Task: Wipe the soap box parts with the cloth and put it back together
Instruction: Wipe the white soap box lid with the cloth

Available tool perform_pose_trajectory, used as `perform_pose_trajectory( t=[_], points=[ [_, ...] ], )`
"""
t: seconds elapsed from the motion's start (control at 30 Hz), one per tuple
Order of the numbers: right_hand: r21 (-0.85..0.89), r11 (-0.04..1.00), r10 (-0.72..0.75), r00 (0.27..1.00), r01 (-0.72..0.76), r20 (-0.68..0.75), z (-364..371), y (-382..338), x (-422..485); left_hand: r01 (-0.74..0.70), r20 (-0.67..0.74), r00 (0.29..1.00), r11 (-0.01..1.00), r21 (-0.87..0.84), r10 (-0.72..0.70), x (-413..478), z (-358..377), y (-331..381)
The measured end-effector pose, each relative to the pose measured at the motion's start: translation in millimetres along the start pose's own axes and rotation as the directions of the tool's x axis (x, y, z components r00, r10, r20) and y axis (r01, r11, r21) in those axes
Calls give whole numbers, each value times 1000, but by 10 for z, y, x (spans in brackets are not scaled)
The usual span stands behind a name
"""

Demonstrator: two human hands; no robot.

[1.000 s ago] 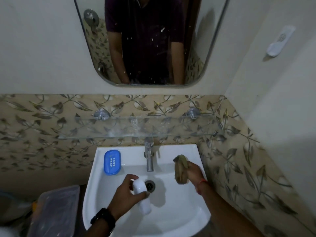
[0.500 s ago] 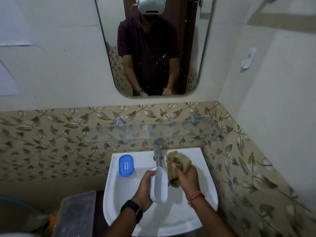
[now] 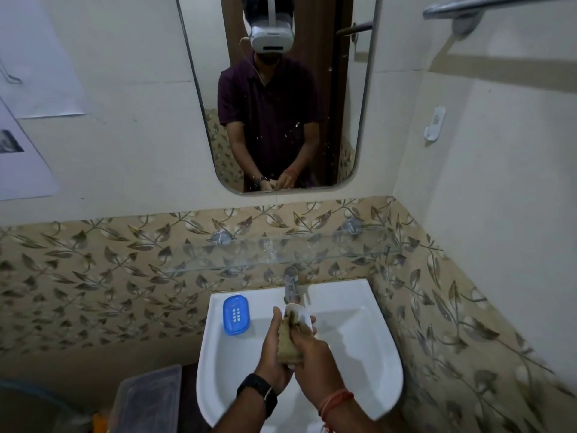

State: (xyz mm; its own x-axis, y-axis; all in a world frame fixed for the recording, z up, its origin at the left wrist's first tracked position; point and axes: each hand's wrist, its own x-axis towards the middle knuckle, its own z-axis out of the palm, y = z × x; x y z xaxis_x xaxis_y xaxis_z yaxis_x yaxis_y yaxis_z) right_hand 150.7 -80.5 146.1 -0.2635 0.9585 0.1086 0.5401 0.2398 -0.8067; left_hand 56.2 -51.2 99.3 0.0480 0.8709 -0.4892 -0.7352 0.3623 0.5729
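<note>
Wiping is progressing, lower centre of frame: left hand [image 3: 274,348] is gripping white soap box half [image 3: 301,312], right hand [image 3: 312,351] is clutching cloth [image 3: 288,339] against it. Blue tray [image 3: 235,314] is lying on sink [image 3: 340,289] rim, seemingly unwiped; reassembly pending.

Head-worn view, down toward sink [image 3: 365,351].

The white soap box part [image 3: 298,311] is standing on end, the brown cloth [image 3: 288,342] pressing maybe inside it. The blue part [image 3: 236,314] is lying flat on the sink [image 3: 343,293].
</note>
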Motion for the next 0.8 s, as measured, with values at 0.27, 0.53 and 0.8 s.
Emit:
perform_pose_trajectory(
  t=[0.27, 0.53, 0.8],
  points=[
    [2, 1000, 2, 997, -2, 80, -105, 124, 20, 54, -33, 998, 998, 25, -54, -51, 19, -17],
    [-200, 979, 16, 999, -25, -47, -157, 3, 201, 54, -76, 996, 985, 161, -42, -66, 122, -53],
    [-114, 991, -53, 993, 65, 101, -155, 160, 77, 81, -39, 996, 992, 95, -78, -71, 59, 102]
  ],
)
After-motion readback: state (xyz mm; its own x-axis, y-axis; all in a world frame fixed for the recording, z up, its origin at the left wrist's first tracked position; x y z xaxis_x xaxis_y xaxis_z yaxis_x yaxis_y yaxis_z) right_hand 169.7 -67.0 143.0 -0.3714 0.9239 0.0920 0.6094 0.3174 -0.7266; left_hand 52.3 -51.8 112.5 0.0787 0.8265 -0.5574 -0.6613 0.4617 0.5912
